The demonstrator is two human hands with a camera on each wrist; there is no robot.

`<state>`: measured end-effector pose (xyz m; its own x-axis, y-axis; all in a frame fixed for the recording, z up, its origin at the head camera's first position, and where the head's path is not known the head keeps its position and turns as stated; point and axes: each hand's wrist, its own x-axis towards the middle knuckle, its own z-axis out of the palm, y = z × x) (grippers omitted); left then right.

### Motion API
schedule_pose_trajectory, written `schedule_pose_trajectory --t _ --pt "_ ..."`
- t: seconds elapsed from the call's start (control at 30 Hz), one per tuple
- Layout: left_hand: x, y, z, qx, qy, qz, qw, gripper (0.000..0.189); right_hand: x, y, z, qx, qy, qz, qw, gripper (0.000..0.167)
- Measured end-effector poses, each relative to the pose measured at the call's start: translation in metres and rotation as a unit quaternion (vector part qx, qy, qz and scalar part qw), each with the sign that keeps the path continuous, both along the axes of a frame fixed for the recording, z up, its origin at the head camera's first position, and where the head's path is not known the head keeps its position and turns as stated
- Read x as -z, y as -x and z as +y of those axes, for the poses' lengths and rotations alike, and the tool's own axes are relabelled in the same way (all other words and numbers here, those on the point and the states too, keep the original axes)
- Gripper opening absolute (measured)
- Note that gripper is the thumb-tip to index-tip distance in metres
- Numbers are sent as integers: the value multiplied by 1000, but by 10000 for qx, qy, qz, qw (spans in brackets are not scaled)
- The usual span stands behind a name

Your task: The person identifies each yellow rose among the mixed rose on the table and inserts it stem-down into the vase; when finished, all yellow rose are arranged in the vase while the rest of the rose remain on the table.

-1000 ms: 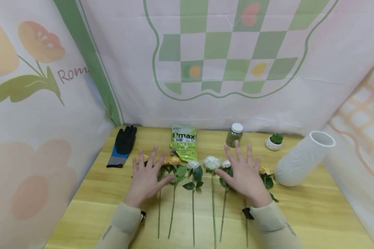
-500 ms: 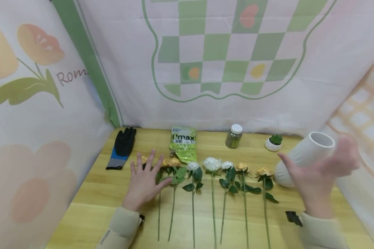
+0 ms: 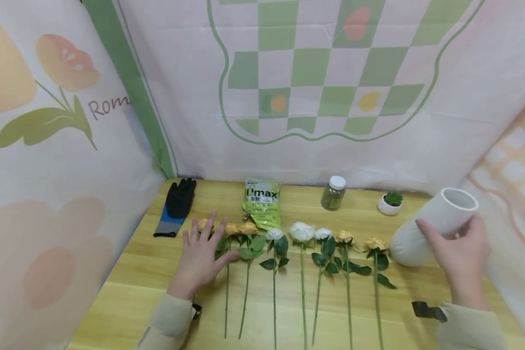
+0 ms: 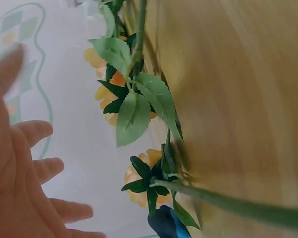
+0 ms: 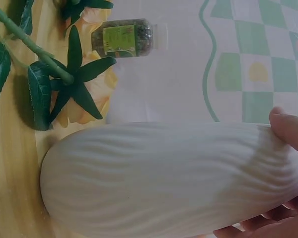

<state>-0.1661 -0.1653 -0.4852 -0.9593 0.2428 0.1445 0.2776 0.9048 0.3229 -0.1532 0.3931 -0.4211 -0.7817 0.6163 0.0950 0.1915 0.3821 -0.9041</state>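
Note:
In the head view, my left hand (image 3: 199,262) hovers with fingers spread over the yellow roses at the left end of a row of stemmed roses. The left wrist view shows two yellow rose heads (image 4: 141,171) beside its palm, apart from it. At the right, my right hand (image 3: 465,257) grips a white vase (image 3: 420,233) near its mouth. In the right wrist view, the thumb lies on one side of the ribbed vase (image 5: 164,178) and the fingers curl round the other. White roses (image 3: 302,232) and more yellow roses (image 3: 375,244) lie in between.
Behind the flowers lie a black and blue glove (image 3: 178,201) and a green Umax bag (image 3: 262,204). A white-lidded jar (image 3: 334,193) and a small potted succulent (image 3: 390,202) stand further right. Printed cloth walls (image 3: 192,97) enclose the wooden table (image 3: 127,291).
My right hand has left the roses, moved right and taken hold of the vase. The left hand has stayed nearly in place over the left roses.

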Motion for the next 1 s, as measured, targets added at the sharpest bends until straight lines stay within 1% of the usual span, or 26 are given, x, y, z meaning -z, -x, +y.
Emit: schedule_pose_trajectory --t 0.13,0.27,0.33,0.43,0.53,0.67,0.77,0.9,1.0 --pt "3 0 -11 -70 -298 -178 9994 99 1 0 0 54 -46 81 9999 92" --pt "7 -1 -20 -316 -726 -361 9962 107 1 -1 0 94 4 112 9999 91" --pt "8 -2 -23 -439 -934 -380 9939 108 1 -1 0 114 20 155 9998 91" --pt "7 -5 -26 -615 -1061 -348 9918 105 1 -1 0 160 -22 209 9997 90" --pt "7 -7 -28 -813 -1007 -506 9903 102 1 -1 0 177 -82 168 9997 90" --pt "9 -8 -29 -1006 -836 -937 9870 99 1 -1 0 160 -180 68 9997 92" --pt "12 -8 -30 -1014 -740 -1077 9862 95 0 -1 -1 125 -222 -18 9997 93" --pt "13 -7 -31 -946 -633 -1055 9879 88 -2 -3 -1 60 -177 -96 9998 95" --pt "13 -6 -31 -910 -572 -1119 9879 83 -4 -3 -2 68 -187 -101 9998 95"
